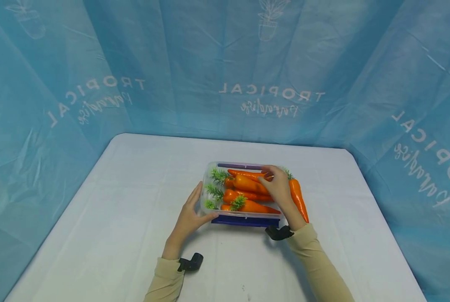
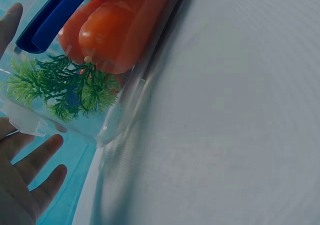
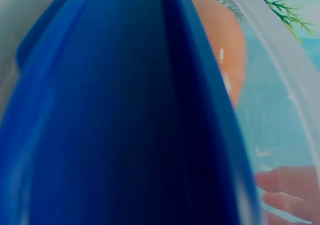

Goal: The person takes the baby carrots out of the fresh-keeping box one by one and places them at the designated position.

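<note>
Head view shows right hand [image 1: 279, 188] over carrots [image 1: 249, 184], grip unclear — blue latch [image 3: 115, 115] crowds its wrist view — left hand [image 1: 188, 217] spread wide

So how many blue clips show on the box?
2: the far clip, along the far side of the box, and the near clip, along its near side. The right hand partly covers the right end; one there may be hidden.

Blue latch [image 3: 125, 115] before clear container [image 3: 285, 60], orange carrot [image 3: 225, 40] inside, hand [image 3: 297, 181] at lower right
</note>
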The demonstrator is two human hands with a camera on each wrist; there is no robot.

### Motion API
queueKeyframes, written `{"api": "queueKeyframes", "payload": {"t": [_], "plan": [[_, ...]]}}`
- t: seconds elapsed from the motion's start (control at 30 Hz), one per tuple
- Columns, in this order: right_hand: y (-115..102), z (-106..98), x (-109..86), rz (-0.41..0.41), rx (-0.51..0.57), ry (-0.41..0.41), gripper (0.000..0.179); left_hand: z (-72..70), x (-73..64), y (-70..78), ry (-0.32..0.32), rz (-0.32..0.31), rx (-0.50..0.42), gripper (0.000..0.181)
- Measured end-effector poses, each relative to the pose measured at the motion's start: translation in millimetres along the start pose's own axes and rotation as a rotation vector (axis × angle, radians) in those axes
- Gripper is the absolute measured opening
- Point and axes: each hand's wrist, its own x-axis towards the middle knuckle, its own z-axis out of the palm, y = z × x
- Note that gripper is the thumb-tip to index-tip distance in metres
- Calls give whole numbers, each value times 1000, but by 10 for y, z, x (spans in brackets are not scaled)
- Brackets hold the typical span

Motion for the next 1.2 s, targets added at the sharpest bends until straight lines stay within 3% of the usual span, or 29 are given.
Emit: {"api": "queueKeyframes", "payload": {"t": [0.17, 0.43, 1.2], "plan": [[-24, 49, 19, -1, 16, -40, 33, -2, -4, -3, 1, 0, 8, 104], [-12, 105, 2, 66, 10, -116, 36, -7, -13, 14, 2, 5, 16, 104], [59, 143, 8, 5, -1, -317, 44, -9, -11, 27, 2, 0, 11, 104]]}}
